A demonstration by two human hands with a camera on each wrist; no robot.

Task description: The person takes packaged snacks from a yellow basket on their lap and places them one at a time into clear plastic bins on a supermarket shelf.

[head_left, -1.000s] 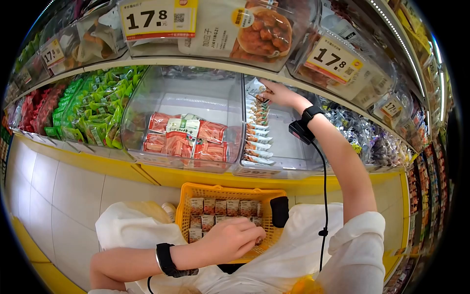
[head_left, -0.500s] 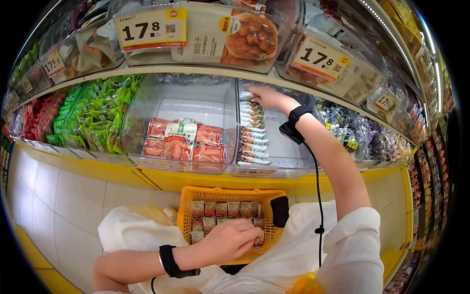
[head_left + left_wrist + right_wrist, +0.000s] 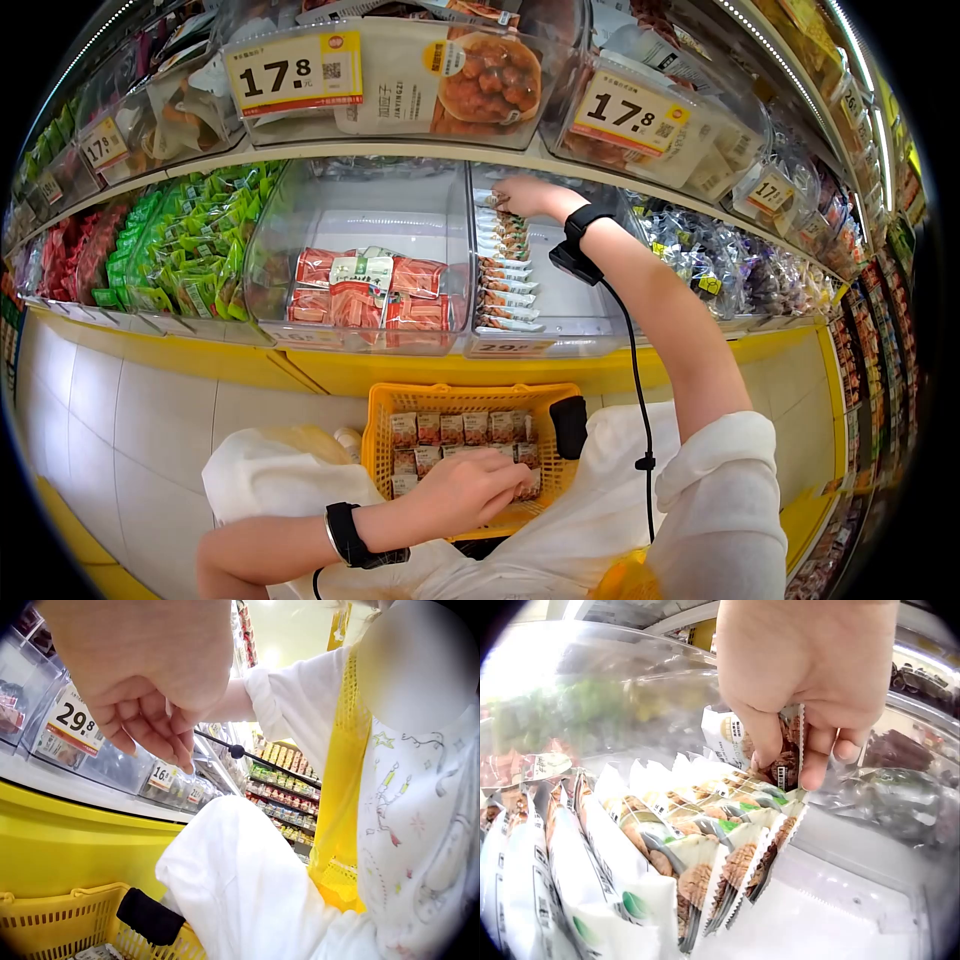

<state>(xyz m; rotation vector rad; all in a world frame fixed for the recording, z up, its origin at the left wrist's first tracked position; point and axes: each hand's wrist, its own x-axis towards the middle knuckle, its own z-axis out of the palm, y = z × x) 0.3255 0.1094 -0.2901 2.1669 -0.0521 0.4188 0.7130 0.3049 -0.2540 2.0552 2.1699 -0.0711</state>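
Note:
In the right wrist view my right hand [image 3: 806, 682] pinches a white-and-brown snack packet [image 3: 729, 739] between thumb and fingers. It is at the back end of a row of similar snack packets [image 3: 727, 847], which stand on edge and lean on each other. The head view shows this row along the left wall of a clear bin [image 3: 575, 320], with my right hand [image 3: 535, 197] at its far end. My left hand [image 3: 465, 488] hovers over the yellow basket [image 3: 375, 420], fingers loosely curled; in the left wrist view this hand [image 3: 150, 682] holds nothing.
Small brown packets [image 3: 452, 430] lie in rows in the basket. Left of the bin, another clear bin holds red-and-white packs [image 3: 360, 290]; green packets [image 3: 210, 250] lie further left. A shelf edge [image 3: 400, 150] with price tags [image 3: 295, 73] overhangs the bins. A black cable [image 3: 640, 400] hangs from my right wrist.
The packet in my right hand has gone from standing out at the row's far end to lying closer in line with it. The left hand keeps its place over the basket.

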